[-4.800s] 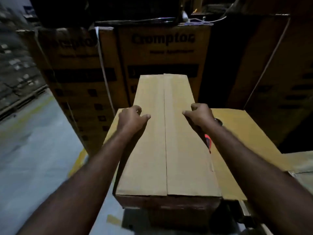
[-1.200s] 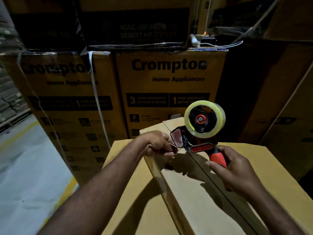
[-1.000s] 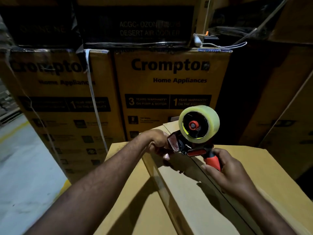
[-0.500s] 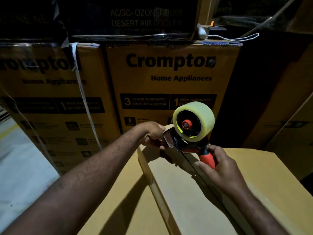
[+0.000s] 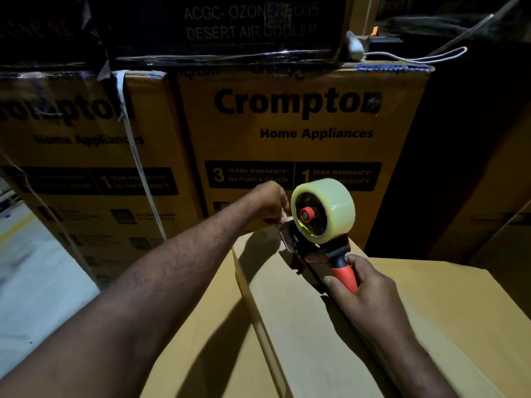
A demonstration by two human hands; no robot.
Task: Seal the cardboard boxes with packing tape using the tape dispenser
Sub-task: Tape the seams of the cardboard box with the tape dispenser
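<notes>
A long plain cardboard box (image 5: 290,320) lies in front of me on top of a wider box (image 5: 207,334). My right hand (image 5: 365,294) grips the red handle of the tape dispenser (image 5: 321,234), whose clear tape roll stands over the box's far end. My left hand (image 5: 271,206) is at the far end of the box beside the dispenser's front, fingers curled and pinching at the tape end. The tape end itself is too small to make out.
Tall printed Crompton cartons (image 5: 293,145) stand stacked right behind the box, with a white strap (image 5: 135,156) hanging on the left one. A dark carton (image 5: 244,24) sits above. Grey floor (image 5: 34,271) shows at left. Another brown box surface (image 5: 459,305) extends right.
The dispenser and both hands have moved further along the box to its far end. Well before that, both hands pressed the box flaps down with no dispenser held.
</notes>
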